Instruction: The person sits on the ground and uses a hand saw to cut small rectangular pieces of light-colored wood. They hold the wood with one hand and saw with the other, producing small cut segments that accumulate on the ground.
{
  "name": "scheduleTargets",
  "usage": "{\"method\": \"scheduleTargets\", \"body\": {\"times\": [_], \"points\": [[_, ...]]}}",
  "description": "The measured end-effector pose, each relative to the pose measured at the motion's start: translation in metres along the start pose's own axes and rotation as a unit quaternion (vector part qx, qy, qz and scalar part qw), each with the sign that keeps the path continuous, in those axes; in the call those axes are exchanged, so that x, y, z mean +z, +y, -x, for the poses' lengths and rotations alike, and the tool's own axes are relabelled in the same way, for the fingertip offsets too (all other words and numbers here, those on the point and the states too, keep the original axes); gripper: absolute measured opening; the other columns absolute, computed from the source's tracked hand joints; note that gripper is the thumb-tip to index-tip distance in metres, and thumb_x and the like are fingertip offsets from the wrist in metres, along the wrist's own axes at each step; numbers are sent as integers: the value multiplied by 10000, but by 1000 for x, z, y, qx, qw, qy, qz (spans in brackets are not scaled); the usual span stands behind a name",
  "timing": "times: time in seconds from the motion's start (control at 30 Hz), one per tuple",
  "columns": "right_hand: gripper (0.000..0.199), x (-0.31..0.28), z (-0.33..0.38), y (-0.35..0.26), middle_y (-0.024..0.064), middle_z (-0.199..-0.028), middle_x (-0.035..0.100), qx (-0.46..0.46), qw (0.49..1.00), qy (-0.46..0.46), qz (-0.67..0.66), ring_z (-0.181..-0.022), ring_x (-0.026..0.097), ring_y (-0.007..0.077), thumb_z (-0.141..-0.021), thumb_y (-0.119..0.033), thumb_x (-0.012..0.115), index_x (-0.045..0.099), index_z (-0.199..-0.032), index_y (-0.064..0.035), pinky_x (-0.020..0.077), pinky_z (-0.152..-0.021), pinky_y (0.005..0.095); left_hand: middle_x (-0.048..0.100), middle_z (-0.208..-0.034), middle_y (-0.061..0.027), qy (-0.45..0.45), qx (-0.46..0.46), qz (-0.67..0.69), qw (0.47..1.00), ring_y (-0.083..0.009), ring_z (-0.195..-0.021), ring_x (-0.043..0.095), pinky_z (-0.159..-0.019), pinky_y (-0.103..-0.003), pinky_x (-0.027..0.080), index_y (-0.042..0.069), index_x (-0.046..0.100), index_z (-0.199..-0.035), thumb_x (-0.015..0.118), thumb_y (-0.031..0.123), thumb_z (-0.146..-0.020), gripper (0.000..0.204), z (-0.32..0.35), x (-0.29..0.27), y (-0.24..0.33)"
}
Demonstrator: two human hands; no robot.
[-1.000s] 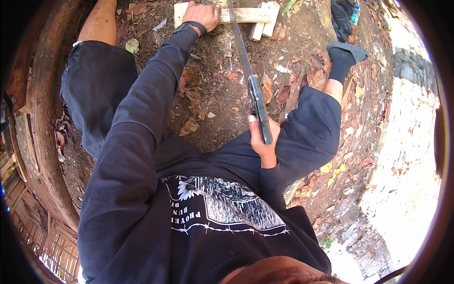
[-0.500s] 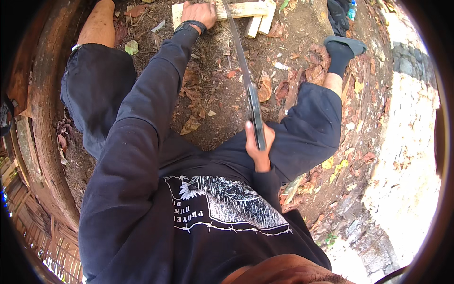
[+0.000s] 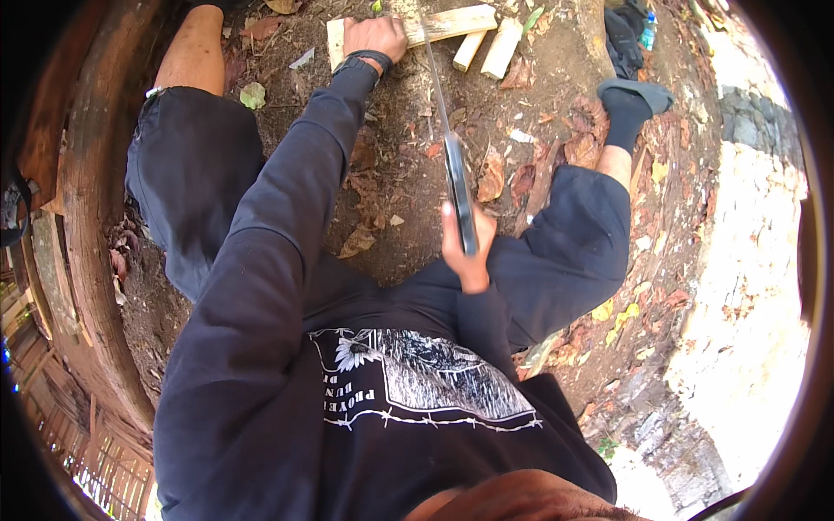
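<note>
A long machete (image 3: 447,122) is held in the right hand (image 3: 465,247), whose fingers are wrapped tight around the dark handle, close in front of the chest. The narrow blade is stretched away from the body, and its far end is seen at the pale length of split wood (image 3: 417,28) lying across the ground near the top of the view; whether the edge is bitten into the wood or only laid against it cannot be told. The left hand (image 3: 373,39) is laid on that same piece, fingers curled over its upper side, so that the wood is pressed down to the earth. A dark wristband is worn just behind this hand, at the end of a dark blue sleeve.

Just right of the held piece, two shorter split sticks (image 3: 488,50) are lying side by side on the soil, close to the blade's tip but apart from it. The ground (image 3: 391,174) is bare brown earth strewn with dry leaves. Knees in dark shorts are spread to either side, and a dark sock and sandal (image 3: 638,95) are seen at the upper right. A thick curved log (image 3: 82,226) is set along the left edge, and pale stone (image 3: 747,286) is seen at the right.
</note>
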State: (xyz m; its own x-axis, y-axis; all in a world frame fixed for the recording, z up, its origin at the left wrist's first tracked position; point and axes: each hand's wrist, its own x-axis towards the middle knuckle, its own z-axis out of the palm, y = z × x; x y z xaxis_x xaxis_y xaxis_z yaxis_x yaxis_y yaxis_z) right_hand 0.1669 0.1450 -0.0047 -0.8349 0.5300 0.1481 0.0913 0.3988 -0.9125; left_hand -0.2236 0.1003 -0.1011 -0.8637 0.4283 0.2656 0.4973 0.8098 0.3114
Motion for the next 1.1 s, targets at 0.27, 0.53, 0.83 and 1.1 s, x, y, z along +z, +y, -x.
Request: {"method": "scheduleTargets", "body": {"times": [0.27,0.53,0.83,1.1], "points": [[194,36,-84,23,10,-659,609,41,996,66,-54,-601,565,78,-1028,-156,759,749,-938,16,452,-567,300,767,-830,-223,-182,112,9,977,-419,-765,704,-1038,-549,420,53,778,-980,301,408,-1157,620,10,-33,46],[192,-26,-47,-2,53,-674,614,8,996,76,-38,-579,577,118,-1002,-137,763,756,-1027,52,454,-574,322,768,-803,-217,-106,33,25,994,-404,-751,719,-1083,-589,404,68,800,-936,344,393,-1143,598,10,-24,35],[208,-59,-56,-18,18,-645,610,-51,995,72,46,-573,574,93,-1023,-117,738,686,-891,34,430,-547,288,775,-836,-240,-98,13,46,994,-442,-773,714,-1084,-626,402,49,807,-898,368,399,-1131,608,8,-30,29],[171,-48,-37,-10,8,-652,617,-26,996,87,2,-569,557,72,-1030,-110,731,723,-961,46,419,-532,281,782,-877,-241,-106,-20,43,993,-435,-844,742,-1083,-597,414,63,806,-1021,346,436,-1131,602,4,-36,29]]}}
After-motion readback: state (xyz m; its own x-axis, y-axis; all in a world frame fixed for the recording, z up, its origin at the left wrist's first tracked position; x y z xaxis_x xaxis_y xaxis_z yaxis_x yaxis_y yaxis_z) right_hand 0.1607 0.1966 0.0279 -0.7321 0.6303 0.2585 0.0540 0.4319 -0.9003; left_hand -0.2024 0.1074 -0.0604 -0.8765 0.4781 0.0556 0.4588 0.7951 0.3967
